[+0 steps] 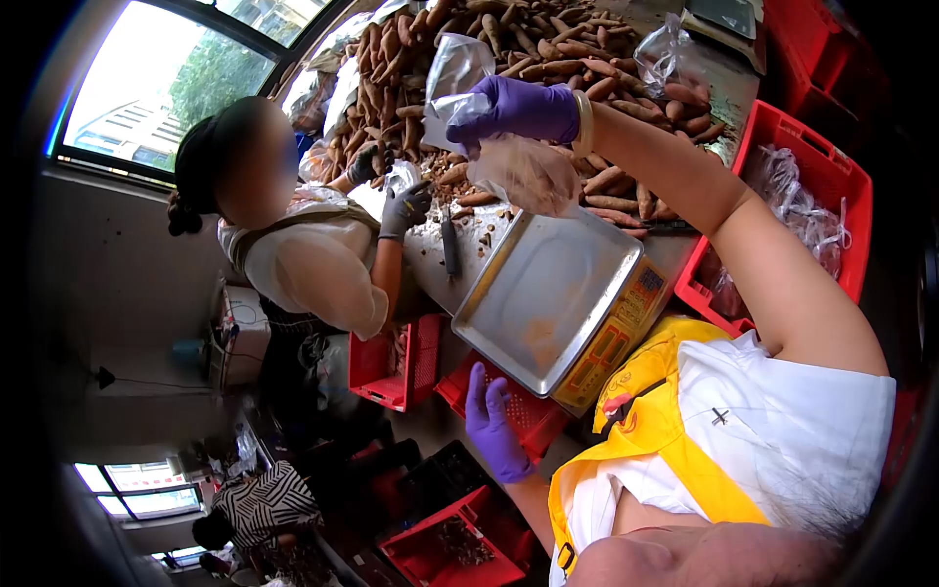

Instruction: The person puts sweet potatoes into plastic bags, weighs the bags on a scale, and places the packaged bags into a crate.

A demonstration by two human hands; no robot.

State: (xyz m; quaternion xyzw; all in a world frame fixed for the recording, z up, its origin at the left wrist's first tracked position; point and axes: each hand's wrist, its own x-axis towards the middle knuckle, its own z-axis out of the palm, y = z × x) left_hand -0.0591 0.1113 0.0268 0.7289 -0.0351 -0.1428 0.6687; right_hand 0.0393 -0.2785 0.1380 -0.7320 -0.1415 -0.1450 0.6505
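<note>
My right hand [523, 110], in a purple glove, is raised above the scale, its fingers closed on a clear plastic bag [528, 178]. Brown shows through the bag; whether that is its contents or the pile behind is hard to tell. Beneath it, the weighing scale [621, 328] carries a shallow metal pan [548, 293] with brownish smears. My left hand [496, 423], gloved in purple too, is off the pan's near left corner with fingers stretched out and nothing in it. A large heap of sweet potatoes [548, 44] covers the table beyond the scale.
Across the table's left side, a co-worker [313, 254] in grey gloves handles something pale near a dark-handled tool [450, 245]. A red crate [827, 176] of plastic bags stands at right. Lower down are more red crates [396, 367]. Another scale [729, 20] sits at the far right.
</note>
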